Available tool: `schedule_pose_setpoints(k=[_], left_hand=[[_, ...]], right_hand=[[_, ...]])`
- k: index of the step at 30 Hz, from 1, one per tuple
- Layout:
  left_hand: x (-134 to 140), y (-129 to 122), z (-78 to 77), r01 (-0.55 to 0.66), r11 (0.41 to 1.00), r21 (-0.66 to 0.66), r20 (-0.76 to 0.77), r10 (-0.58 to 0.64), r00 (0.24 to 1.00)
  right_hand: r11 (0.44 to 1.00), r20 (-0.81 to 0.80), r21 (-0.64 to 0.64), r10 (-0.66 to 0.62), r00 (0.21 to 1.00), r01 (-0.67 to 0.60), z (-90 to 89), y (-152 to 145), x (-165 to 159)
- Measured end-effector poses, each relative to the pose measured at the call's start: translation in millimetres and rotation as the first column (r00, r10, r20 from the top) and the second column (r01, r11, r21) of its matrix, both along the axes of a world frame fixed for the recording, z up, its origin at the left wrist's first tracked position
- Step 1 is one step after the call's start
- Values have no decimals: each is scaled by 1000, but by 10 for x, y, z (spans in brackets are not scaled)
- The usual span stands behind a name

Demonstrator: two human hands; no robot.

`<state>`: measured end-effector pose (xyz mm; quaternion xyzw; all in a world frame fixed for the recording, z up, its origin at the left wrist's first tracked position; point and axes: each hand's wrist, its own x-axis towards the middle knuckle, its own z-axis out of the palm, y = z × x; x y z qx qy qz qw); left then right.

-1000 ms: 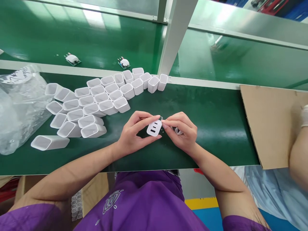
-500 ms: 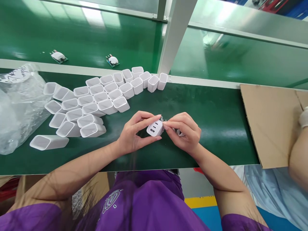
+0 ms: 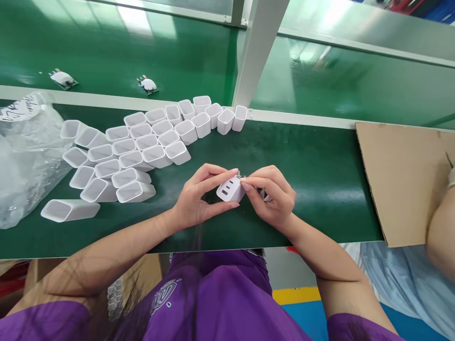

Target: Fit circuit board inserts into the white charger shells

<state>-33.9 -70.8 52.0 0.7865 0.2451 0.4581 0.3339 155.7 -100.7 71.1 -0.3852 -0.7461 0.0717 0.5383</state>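
Observation:
A white charger housing (image 3: 230,190) with three port slots in its end face is held over the bench between both hands. My left hand (image 3: 199,196) grips it with the thumb below and fingers above. My right hand (image 3: 272,194) pinches at the housing's right edge, where small metallic-looking parts (image 3: 239,174) show behind the top. A white piece (image 3: 265,194) shows partly under the right hand's fingers; most of it is hidden. Left of my hands, many open white housings (image 3: 135,192) stand in rows, and one (image 3: 71,210) lies apart near the front.
A clear plastic bag (image 3: 33,161) lies at the far left. Two circuit boards with white parts (image 3: 63,78) (image 3: 148,85) sit on the green belt (image 3: 106,52) behind a pale rail. A post (image 3: 258,52) rises mid-rear. Cardboard (image 3: 398,184) and another person's arm (image 3: 442,232) are on the right.
The two circuit boards on the belt have shifted left. Both hands keep their hold on the charger housing with hardly any movement. The other person's arm at right has moved slightly.

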Motion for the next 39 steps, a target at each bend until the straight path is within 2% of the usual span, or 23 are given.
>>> schedule_pose_setpoints(k=[9,18,20,22,25,27,31,34,39], left_hand=[[2,-22,-29,-24,1000,-19,-7,24,1000],[-19,-6,7,-175,964,201,-83,195,977],[-27,-3,18,-184,966,181,-102,205,973],[-29,-6,20,-134,988,73,-104,141,985],[-18,-16,6,-10,987,-162,-62,0,998],[-6,-18,-9,15,970,-242,-51,-28,998],[14,-11,-41,-1,963,-271,-52,-13,999],[23,-15,-72,-34,955,-293,-69,14,997],[33,-23,-117,-73,975,-212,-81,57,995]], right_hand=[[999,77,23,-38,996,36,4,-20,0],[996,296,90,-44,954,18,-23,-21,19],[1000,244,11,-11,970,8,-7,-23,15],[991,95,-131,26,995,-14,21,-18,9],[942,-139,-326,36,990,-80,48,-4,-4],[901,-227,-415,37,973,-131,40,4,-16],[800,-339,-550,49,940,-240,-13,9,-46],[730,-408,-601,70,910,-326,-44,7,-66],[675,-463,-623,88,882,-395,-65,-7,-93]])
